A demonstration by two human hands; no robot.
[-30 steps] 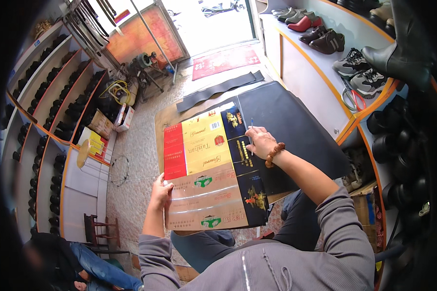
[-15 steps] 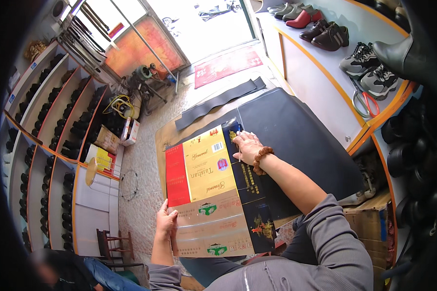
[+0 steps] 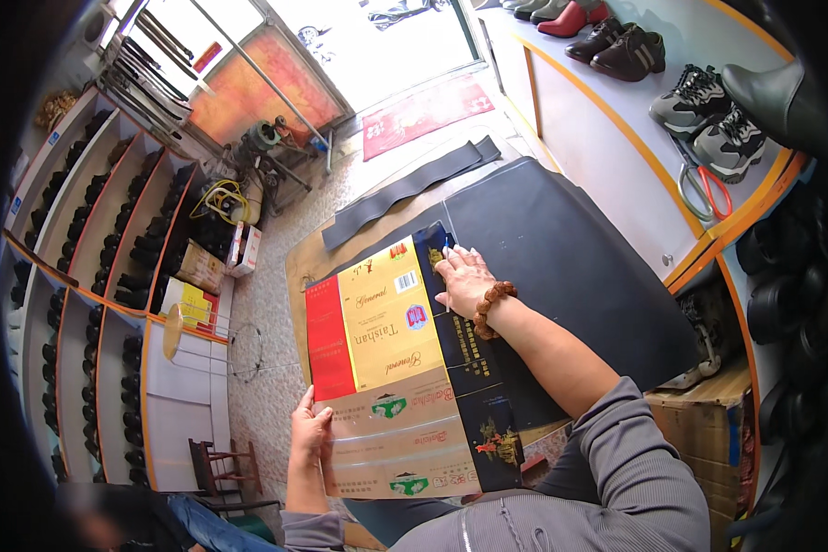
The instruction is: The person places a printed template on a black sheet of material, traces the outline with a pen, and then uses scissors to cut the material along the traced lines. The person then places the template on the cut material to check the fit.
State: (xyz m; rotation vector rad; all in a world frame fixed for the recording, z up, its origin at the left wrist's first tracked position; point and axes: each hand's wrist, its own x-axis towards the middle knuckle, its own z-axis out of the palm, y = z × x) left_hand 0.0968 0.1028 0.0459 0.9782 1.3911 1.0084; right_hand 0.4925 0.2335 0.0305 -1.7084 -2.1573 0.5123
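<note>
Glossy cardboard carton (image 3: 386, 368), matt rubber sheet (image 3: 561, 248)

A flattened printed cardboard carton (image 3: 400, 368) is held at its near left edge by the left hand (image 3: 309, 431), while the right hand (image 3: 465, 279) is pressed flat on its far edge beside a black rubber sheet (image 3: 561, 267).

Upper body clothed in a grey long-sleeved top of soft knit fabric, with a pale seam or zip line running down the chest. Right sleeve (image 3: 630, 442) is pushed up toward the elbow, leaving the forearm bare. Right wrist carries a bracelet (image 3: 489, 306) of round reddish-brown beads. Left sleeve (image 3: 311, 531) shows only as a grey cuff. Both hands bare, no gloves; rings cannot be made out.
</note>
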